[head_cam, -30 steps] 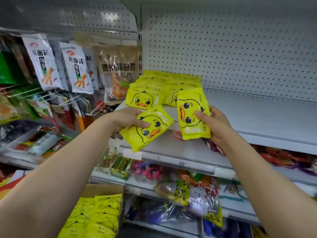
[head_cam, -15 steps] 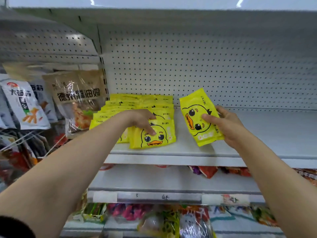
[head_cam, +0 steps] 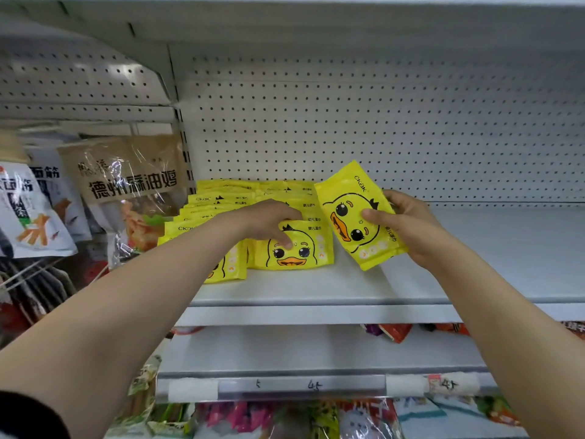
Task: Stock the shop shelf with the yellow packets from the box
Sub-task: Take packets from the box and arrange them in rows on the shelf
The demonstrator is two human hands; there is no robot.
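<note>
Above the shelf (head_cam: pixel 474 248), a tilted packet (head_cam: pixel 357 213), top up-left, pinched in the right hand (head_cam: pixel 408 226).

left packet row (head_cam: pixel 202 217): partly behind forearm | bottom-shelf goods (head_cam: pixel 316 419): cut by lower edge, blurred

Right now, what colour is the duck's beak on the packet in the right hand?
Orange, on the yellow packet; the head view shows it.
</note>
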